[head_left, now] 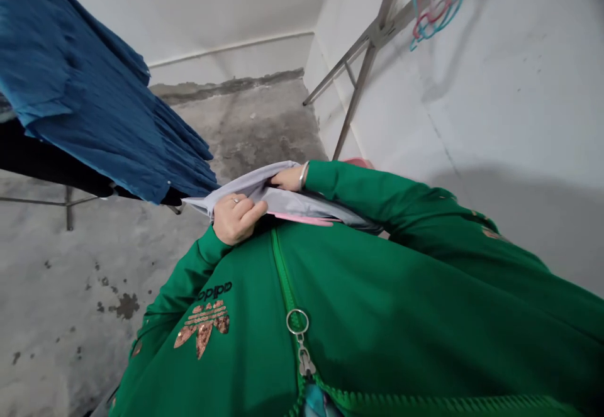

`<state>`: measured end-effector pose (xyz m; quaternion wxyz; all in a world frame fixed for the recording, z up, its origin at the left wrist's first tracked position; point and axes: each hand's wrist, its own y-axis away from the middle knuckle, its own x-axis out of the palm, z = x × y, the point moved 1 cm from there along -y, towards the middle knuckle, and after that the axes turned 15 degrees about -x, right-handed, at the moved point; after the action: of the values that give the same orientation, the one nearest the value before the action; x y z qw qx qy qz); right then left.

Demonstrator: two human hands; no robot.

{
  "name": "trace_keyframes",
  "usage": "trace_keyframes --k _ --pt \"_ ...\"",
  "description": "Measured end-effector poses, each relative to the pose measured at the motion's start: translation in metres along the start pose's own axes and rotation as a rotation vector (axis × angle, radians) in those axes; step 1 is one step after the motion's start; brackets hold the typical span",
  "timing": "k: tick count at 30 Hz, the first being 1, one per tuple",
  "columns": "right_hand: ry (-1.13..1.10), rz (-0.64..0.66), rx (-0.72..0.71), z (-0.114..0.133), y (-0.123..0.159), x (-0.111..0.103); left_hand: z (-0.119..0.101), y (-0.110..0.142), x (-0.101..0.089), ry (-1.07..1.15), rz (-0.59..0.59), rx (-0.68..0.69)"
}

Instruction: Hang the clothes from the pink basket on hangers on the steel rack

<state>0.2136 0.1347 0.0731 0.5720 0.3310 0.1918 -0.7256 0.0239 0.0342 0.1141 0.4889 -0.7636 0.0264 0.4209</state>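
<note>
In front of my green jacket, a pale lavender-grey garment is bunched up at waist height. My left hand, with a ring on one finger, is closed with its fingers curled round the edge of this cloth. Just to the right and beyond it, my right hand reaches into the garment's folds. A bracelet sits at that wrist, and the fingertips are hidden by the cloth. Against the jacket, below the garment, lies a pink strip that looks like part of a clothes hanger.
Blue clothes hang at the left, with a black garment beneath. A metal rack frame stands by the right wall, carrying pink and blue hangers. Something pink shows behind my right sleeve. The concrete floor is stained.
</note>
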Motion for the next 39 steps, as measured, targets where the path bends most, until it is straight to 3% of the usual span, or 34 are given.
trace_keyframes --k 2,5,7,9,13,16,18,21,25,28,32,35,39 --pt "-0.058 0.031 -0.031 0.015 0.024 -0.024 0.005 0.001 -0.002 -0.032 -0.013 -0.026" --pt "-0.300 -0.169 -0.222 0.062 0.058 -0.053 0.013 0.004 0.001 -0.081 -0.034 -0.067" --pt "-0.387 -0.221 -0.341 0.092 0.067 -0.056 0.019 0.004 0.006 -0.095 -0.025 -0.098" --pt "-0.433 -0.369 -0.360 0.108 0.063 -0.046 0.027 0.004 0.010 -0.083 0.055 -0.146" --pt "-0.605 -0.819 -0.280 0.097 0.038 -0.026 0.056 -0.001 -0.007 -0.009 0.271 -0.341" --pt "-0.680 -0.968 -0.257 0.085 0.031 -0.032 0.081 0.001 -0.036 -0.050 0.187 -0.694" --pt "-0.662 -1.028 -0.249 0.084 0.033 -0.043 0.088 0.007 -0.042 -0.078 0.171 -0.876" --pt "-0.622 -1.064 -0.271 0.091 0.038 -0.055 0.086 0.014 -0.021 -0.061 0.231 -0.969" --pt "-0.591 -1.061 -0.311 0.094 0.040 -0.055 0.087 0.006 0.008 0.038 0.125 -1.108" --pt "-0.594 -1.040 -0.331 0.090 0.040 -0.049 0.096 -0.012 -0.004 0.108 0.065 -1.204" --pt "-0.543 -0.997 -0.236 0.086 0.040 -0.041 0.103 -0.039 -0.032 -0.158 0.069 -1.172" --pt "-0.509 -0.966 -0.208 0.087 0.039 -0.039 0.107 -0.052 -0.029 -0.330 0.213 -1.143" --pt "-0.515 -0.967 -0.249 0.087 0.043 -0.043 0.125 -0.054 -0.016 -0.241 0.276 -1.146"
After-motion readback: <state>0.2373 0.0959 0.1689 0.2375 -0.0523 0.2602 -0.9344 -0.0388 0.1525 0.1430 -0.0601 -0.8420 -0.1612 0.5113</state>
